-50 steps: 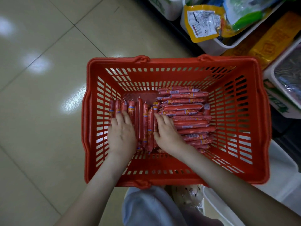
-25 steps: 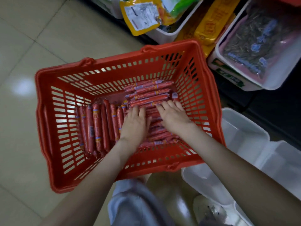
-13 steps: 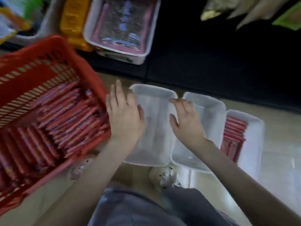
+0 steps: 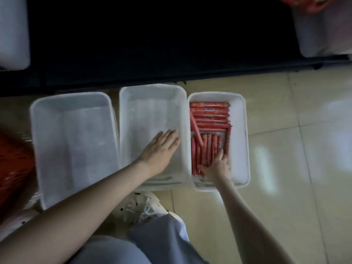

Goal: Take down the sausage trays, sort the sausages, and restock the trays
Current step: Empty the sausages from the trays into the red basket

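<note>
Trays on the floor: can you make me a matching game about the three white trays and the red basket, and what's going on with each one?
1. left white plastic tray
2. middle white plastic tray
3. right white plastic tray
4. red plastic basket

A. red sausages lie inside
B. left hand spread over it
C. blurred at the picture's left edge
D. nothing in it, no hand

Pairs: 1-D, 2-B, 3-A, 4-C.

I look down on a shop aisle: tiled floor (image 4: 304, 168), dark bottom shelf (image 4: 152, 44), stock bins (image 4: 323, 35), trays (image 4: 240, 141) of wrapped sausages (image 4: 209, 119).
</note>
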The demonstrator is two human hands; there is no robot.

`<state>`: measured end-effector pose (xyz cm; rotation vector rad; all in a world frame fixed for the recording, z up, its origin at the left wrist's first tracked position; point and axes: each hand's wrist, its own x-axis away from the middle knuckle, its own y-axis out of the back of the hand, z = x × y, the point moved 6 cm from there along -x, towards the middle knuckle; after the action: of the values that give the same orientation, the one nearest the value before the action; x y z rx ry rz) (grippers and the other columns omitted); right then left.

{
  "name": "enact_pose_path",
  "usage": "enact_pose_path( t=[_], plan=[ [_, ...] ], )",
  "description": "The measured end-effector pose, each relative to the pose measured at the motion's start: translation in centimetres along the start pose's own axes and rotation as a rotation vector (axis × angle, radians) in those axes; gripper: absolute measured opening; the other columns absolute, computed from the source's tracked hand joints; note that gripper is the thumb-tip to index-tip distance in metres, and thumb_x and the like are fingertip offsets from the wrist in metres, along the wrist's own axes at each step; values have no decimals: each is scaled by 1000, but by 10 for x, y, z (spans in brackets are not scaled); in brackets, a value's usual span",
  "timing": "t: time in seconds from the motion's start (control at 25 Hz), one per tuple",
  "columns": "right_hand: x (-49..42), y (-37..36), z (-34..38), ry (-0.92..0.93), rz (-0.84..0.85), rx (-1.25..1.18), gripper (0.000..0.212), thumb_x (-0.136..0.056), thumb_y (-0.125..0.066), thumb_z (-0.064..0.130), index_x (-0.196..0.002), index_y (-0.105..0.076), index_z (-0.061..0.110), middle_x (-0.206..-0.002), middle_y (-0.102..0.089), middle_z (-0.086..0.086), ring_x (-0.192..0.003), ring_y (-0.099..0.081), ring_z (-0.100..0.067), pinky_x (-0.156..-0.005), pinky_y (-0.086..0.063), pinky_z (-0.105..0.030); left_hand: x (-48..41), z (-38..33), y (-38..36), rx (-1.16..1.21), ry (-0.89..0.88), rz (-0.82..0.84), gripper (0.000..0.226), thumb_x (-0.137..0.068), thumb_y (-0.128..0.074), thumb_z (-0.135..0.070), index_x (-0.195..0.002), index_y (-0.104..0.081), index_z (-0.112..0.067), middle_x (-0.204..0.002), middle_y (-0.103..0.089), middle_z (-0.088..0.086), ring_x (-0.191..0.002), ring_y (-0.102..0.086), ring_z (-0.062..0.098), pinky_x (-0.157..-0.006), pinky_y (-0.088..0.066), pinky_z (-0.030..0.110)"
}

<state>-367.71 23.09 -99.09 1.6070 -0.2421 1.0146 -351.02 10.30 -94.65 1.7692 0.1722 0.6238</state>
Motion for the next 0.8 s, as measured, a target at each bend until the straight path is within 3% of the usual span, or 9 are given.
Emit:
enact_pose_path(
  t=[0.08,0.16,0.28,0.36,0.4,0.48,0.6,0.68,0.8],
  plan=[
    [-11,-11,-3,-6,29,-58,124,-70,-80,38,-148,9,4,-147,-18,-22,-135,-25,-37,-110,-30,-43,-1,1,-11,-3,14,-20,70,-60,-80,-6,-126,-58,2,-134,-51,24,-122,-52,38,-102,-38,47],
    [-24,-10,-5,11,21,-141,122,-64,-86,29,-147,-1,0,-140,-29,-23,-128,-35,-37,-106,-33,-40,0,0,-14,11,3,-21,68,-65,-78,-6,-128,-55,3,-137,-48,26,-125,-49,39,-103,-37,49],
    [-32,-10,-9,-40,59,-408,75,-60,-85,9,-121,-41,0,-105,-62,-14,-88,-63,-29,-76,-54,-38,-1,1,-9,68,27,-10,62,-69,-76,-8,-127,-56,3,-137,-46,27,-124,-49,41,-104,-37,48],
    [-23,-14,-11,-118,110,-522,44,-62,-76,3,-102,-58,-1,-76,-65,-7,-58,-60,-20,-49,-51,-28,0,4,5,183,65,-27,54,-84,-66,-13,-133,-49,2,-146,-35,26,-134,-37,38,-112,-24,41],
    [-17,-16,-11,-137,124,-575,34,-63,-71,2,-96,-62,-2,-67,-62,-6,-51,-55,-18,-44,-46,-25,1,7,14,269,103,-12,50,-92,-56,-16,-138,-43,-1,-152,-26,21,-140,-27,34,-114,-16,35],
    [2,-12,-11,-144,141,-683,27,-65,-67,-2,-92,-64,-5,-61,-59,-8,-48,-50,-18,-44,-42,-25,12,14,36,502,213,6,45,-99,-43,-23,-142,-37,-10,-156,-18,9,-143,-19,23,-114,-17,28],
    [45,19,-2,-58,195,-876,30,-72,-67,-8,-101,-60,-5,-69,-59,-13,-51,-52,-18,-46,-45,-29,29,15,79,869,348,114,38,-100,-45,-25,-136,-45,-15,-144,-43,-1,-130,-42,12,-102,-33,22],
    [86,52,21,78,280,-1005,34,-76,-66,-11,-108,-58,-5,-79,-64,-13,-69,-60,-24,-64,-53,-42,42,7,109,1086,383,189,33,-98,-49,-27,-129,-53,-17,-133,-55,-4,-120,-51,8,-98,-38,20],
    [159,111,79,394,414,-1044,34,-76,-67,-9,-108,-58,0,-80,-69,-6,-77,-64,-23,-66,-55,-29,62,-10,157,1447,431,217,31,-94,-56,-35,-118,-61,-17,-123,-63,-2,-114,-56,10,-102,-42,30]
  ],
)
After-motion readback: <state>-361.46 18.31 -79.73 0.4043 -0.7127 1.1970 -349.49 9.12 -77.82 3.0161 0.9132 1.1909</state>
